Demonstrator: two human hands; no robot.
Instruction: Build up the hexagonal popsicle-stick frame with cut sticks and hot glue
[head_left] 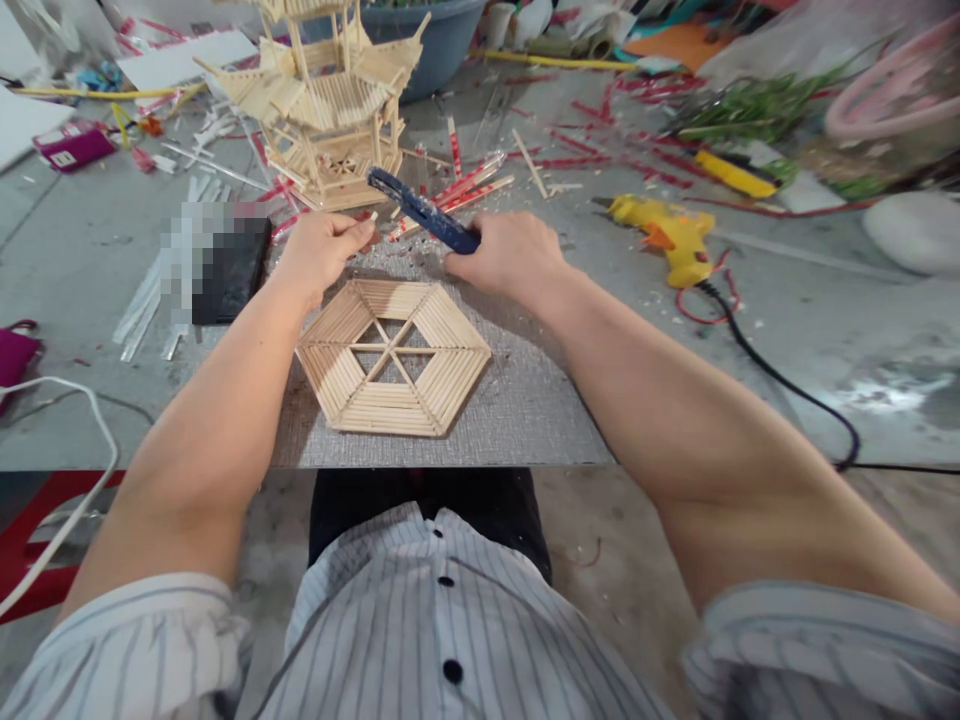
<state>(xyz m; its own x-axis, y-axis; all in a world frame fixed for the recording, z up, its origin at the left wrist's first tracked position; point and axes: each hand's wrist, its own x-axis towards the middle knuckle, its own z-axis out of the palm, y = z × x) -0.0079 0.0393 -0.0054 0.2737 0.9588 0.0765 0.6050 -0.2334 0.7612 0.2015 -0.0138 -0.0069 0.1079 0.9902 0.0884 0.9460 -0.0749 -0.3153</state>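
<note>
L hand (322, 248): fingertips pinched on a small pale stick piece (373, 217), only its end showing; rest hidden by the fingers.
R hand (517, 255): closed round the handle end of a dark blue tool (424, 210), which points away to the L, its far tip just beyond the L hand's fingertips (exact type of tool hard to tell, poss. a cutter).
Hex panel (391, 348): lies flat on the worktop (757, 345), btwn the two forearms & nearer the body than either hand; rows of thin wooden sticks round an open centre w/ crossed spokes. Neither hand grips it.
Pagoda model (330, 105): stands upright just beyond the L hand, tiered, same pale sticks, top cut off by the view's edge.
Red-printed strips (592, 160): strewn beyond the R hand, some btwn it & the model.
Glue gun (667, 235): yellow w/ orange trigger, on its side to the R of the R hand, nozzle toward that hand; black cord (795, 375) curves back to the near edge.
Black flat object (236, 265): just L of the L hand, part pixelated.
Clear sticks (150, 275): further L of that hand, past the black item.
Blue tub (442, 45): well beyond both hands, behind the model.
Pink basket (896, 90): far off, R of the R hand, w/ greenery (757, 110) beside it.
</note>
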